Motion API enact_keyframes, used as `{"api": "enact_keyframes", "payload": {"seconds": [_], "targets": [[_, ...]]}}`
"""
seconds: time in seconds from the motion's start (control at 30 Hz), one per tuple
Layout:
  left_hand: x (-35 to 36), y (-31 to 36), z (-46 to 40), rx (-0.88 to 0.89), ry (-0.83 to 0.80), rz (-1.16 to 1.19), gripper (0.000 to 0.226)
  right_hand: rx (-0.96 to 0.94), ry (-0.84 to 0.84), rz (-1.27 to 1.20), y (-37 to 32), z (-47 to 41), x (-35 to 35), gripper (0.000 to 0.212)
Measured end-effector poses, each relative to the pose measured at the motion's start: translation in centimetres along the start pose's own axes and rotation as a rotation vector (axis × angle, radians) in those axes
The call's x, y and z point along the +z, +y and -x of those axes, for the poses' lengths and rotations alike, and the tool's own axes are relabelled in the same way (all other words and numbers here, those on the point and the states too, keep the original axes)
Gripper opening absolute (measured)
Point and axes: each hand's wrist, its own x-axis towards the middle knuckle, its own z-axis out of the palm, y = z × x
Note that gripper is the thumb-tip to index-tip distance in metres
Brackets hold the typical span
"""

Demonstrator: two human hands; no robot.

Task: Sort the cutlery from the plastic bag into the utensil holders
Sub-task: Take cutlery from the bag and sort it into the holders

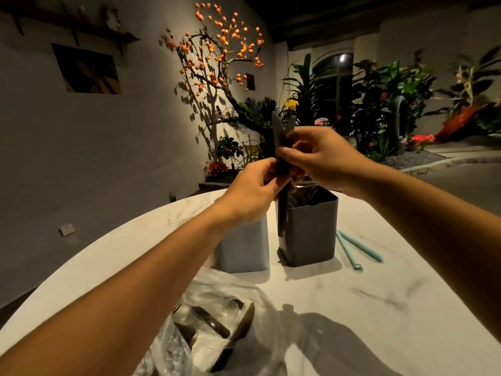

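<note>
Plastic bag [217, 335] lies nearest; both hands [252, 191] [322, 158] grip dark cutlery [279, 147].

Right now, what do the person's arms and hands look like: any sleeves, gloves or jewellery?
Both forearms are bare, with no sleeves in view. The left hand and right hand wear no gloves, and no rings, watch or bracelets show. Nails look short and unpainted.

Dark cutlery [279, 139] upright above grey holders [311, 229]; more in clear plastic bag [217, 321] nr table edge.
</note>
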Motion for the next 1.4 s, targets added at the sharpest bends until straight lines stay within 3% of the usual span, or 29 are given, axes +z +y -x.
{"api": "enact_keyframes", "payload": {"seconds": [0.17, 0.43, 0.53, 0.63, 0.9, 1.2, 1.4], "targets": [[0.7, 1.1, -3.8, 0.05, 0.044, -0.043, 0.014, -0.05, 0.075, 0.081, 0.2, -1.8, -2.5, 0.007], [2.8, -1.2, -7.0, -0.039, 0.012, -0.048, 0.014, -0.001, 0.116, 0.184, 4.5, -3.7, -3.0, 0.007], [3.4, -3.0, -7.5, -0.111, -0.011, -0.157, 0.026, 0.09, 0.102, 0.214, 7.7, -4.1, -2.2, 0.013], [3.5, -4.5, -7.4, -0.195, 0.072, -0.196, 0.04, 0.231, 0.056, 0.286, 10.8, -3.7, -1.3, 0.013], [2.9, -4.0, -6.1, -0.139, 0.116, -0.155, 0.034, 0.233, 0.082, 0.36, 10.5, -2.4, -2.0, 0.015], [-0.3, -1.8, 1.8, -0.188, 0.069, -0.214, 0.011, 0.132, -0.188, 0.242, 4.2, 1.5, 2.5, 0.014], [-3.9, -2.9, 9.1, -0.3, 0.067, -0.373, 0.012, 0.169, -0.5, 0.182, 0.8, 4.0, 8.2, 0.016]]}}
